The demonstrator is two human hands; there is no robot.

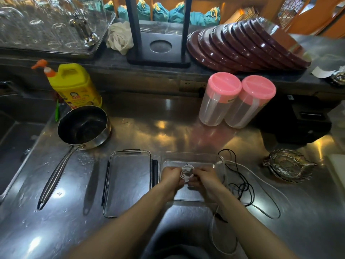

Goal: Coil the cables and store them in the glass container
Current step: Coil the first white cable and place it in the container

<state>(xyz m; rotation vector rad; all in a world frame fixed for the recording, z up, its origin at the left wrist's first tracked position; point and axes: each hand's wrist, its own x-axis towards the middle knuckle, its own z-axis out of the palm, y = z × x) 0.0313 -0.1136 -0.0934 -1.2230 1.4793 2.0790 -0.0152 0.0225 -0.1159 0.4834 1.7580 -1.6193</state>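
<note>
A small white cable coil (187, 172) sits between both hands, over the open glass container (192, 156). My left hand (170, 176) grips the coil's left side and my right hand (204, 177) pinches its right side. A loose black cable (242, 186) lies tangled on the steel counter just right of the container. Another white cable (261, 182) loops around it and trails down toward the counter's front edge. The container's clear lid (128, 182) lies flat to the left.
A dark saucepan (83, 126) with a long handle stands at the left, a yellow soap bottle (73, 86) behind it. Two pink-lidded jars (235, 101) stand at the back right. A silver leaf-shaped dish (288, 165) lies at the right. Stacked brown trays (242, 43) rest on the shelf.
</note>
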